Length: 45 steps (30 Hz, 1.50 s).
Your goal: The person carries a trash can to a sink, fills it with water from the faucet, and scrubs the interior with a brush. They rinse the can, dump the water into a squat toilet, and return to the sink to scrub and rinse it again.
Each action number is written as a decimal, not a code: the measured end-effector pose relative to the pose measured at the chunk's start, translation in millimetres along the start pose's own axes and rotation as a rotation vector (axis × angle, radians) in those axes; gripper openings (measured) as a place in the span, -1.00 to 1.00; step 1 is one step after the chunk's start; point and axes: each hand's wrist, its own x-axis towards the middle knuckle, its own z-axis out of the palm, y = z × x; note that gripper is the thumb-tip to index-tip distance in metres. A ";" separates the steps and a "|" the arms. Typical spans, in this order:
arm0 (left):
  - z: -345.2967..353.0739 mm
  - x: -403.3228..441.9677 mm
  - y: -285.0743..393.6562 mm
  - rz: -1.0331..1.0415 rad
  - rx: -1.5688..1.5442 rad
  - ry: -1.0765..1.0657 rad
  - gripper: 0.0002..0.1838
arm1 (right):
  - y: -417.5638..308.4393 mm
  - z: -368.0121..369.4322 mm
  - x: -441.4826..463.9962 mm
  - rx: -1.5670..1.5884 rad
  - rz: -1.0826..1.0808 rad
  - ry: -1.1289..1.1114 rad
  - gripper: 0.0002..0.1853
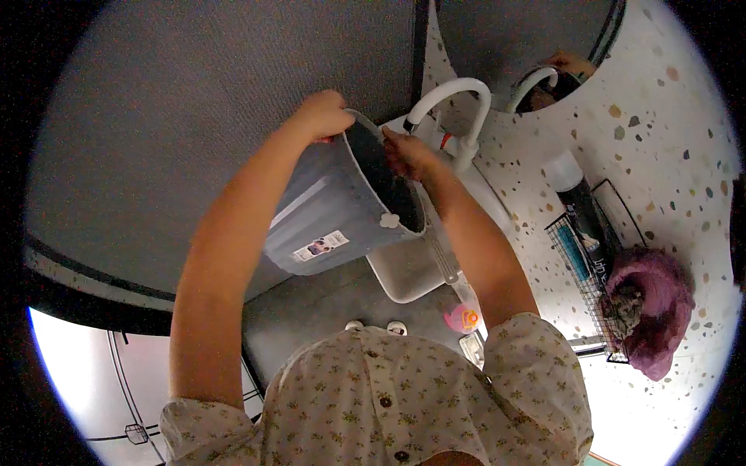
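Observation:
A grey bucket-like bin (311, 206) with a printed label and a small white flower-shaped piece on its rim is tilted, its dark opening turned toward the sink side. My left hand (322, 116) is closed on the far left part of the rim. At the opening's right edge is my right hand (408, 155), its fingers bent over the rim and partly inside. Just beyond that hand rises a white curved faucet (464, 101). Below the bin shows a pale sink basin (404, 276). What lies inside the bin is too dark to make out.
On the right, a black wire basket (602, 326) holds a black spray can (583, 206) with a white cap and a purple mesh cloth (660, 311). A pink and orange item (464, 318) sits near the basin. A mirror (528, 39) hangs above the faucet; a grey panel stands left.

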 end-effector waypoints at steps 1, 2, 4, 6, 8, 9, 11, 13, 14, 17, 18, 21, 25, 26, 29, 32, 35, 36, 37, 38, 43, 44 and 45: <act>1.1 -0.4 -1.6 -0.004 -0.002 0.003 -0.75 | -6.6 5.7 -9.1 0.029 0.006 0.021 -0.58; 2.8 -0.9 -2.8 -0.001 -0.055 0.028 -0.75 | -10.9 9.5 -13.9 0.059 0.011 0.042 -0.57; 2.8 -1.5 -2.2 0.002 -0.110 0.054 -0.75 | -3.5 3.6 -3.8 0.032 0.008 0.026 -0.57; 1.5 -1.4 -1.4 -0.012 -0.080 0.018 -0.73 | 5.5 -2.6 7.2 0.008 0.005 0.012 -0.58; 3.5 1.4 -3.5 -0.013 -0.090 0.019 -0.73 | 13.0 -8.1 15.3 0.020 -0.006 0.030 -0.61; 3.7 1.3 -2.9 -0.013 -0.100 0.019 -0.72 | 13.1 -9.3 14.7 0.019 -0.006 0.032 -0.61; 3.4 0.5 -2.3 0.000 -0.117 0.024 -0.72 | 13.4 -13.0 12.4 -0.287 -0.053 0.175 -0.65; 4.8 1.4 -1.6 0.014 -0.133 0.028 -0.72 | 21.5 -23.7 19.7 -0.488 -0.131 0.196 -0.67; 4.8 2.8 -1.0 -0.002 -0.118 0.013 -0.71 | 25.3 -29.8 22.9 -0.690 -0.210 0.212 -0.68; 9.7 13.4 -9.0 -0.022 -0.085 -0.007 -0.70 | 25.9 -37.9 7.2 -1.033 -0.353 0.290 -0.68; 10.8 16.7 -11.4 -0.030 -0.066 -0.010 -0.68 | 29.4 -47.5 9.1 -1.033 -0.353 0.292 -0.68; 7.0 17.2 -10.3 -0.045 -0.044 -0.059 -0.69 | 41.3 -72.6 15.6 -1.193 -0.565 0.321 -0.70; 2.3 10.3 -6.7 -0.015 -0.063 0.003 -0.74 | 52.7 -103.1 34.4 -1.162 -0.449 0.647 -0.64; 1.3 10.0 -6.6 -0.005 -0.048 0.001 -0.73 | 57.3 -111.4 44.3 -1.290 -0.488 0.687 -0.61; -1.9 5.4 -2.0 -0.007 -0.055 0.014 -0.73 | 13.0 -76.7 8.9 -1.283 -0.219 0.579 -0.62; -1.2 -4.0 6.6 -0.025 -0.076 0.069 -0.73 | 26.4 -90.6 27.2 -1.786 -0.767 0.663 -0.62; -2.0 -8.3 11.1 -0.032 -0.079 0.106 -0.73 | 11.7 -79.0 25.0 -1.745 -0.587 0.610 -0.62; -3.3 -8.5 11.2 -0.028 -0.085 0.097 -0.72 | 12.0 -80.4 32.0 -1.730 -0.527 0.593 -0.62; -4.9 -6.3 10.2 -0.032 -0.083 0.101 -0.72 | 29.2 -100.0 65.0 -1.727 -0.538 0.590 -0.60; -6.3 -2.4 8.5 -0.030 -0.031 0.047 -0.71 | 41.0 -112.9 86.0 -1.724 -0.546 0.588 -0.59; -1.4 -0.7 -0.1 -0.011 -0.020 0.099 -0.69 | 25.7 -98.8 63.3 -1.935 -0.277 0.467 -0.56; -1.0 -1.7 -1.5 -0.017 -0.045 0.117 -0.69 | 11.4 -83.5 38.6 -2.053 -0.175 0.403 -0.55; -0.6 -3.0 -2.7 -0.022 -0.070 0.133 -0.69 | 13.4 -85.1 41.1 -2.054 -0.179 0.396 -0.55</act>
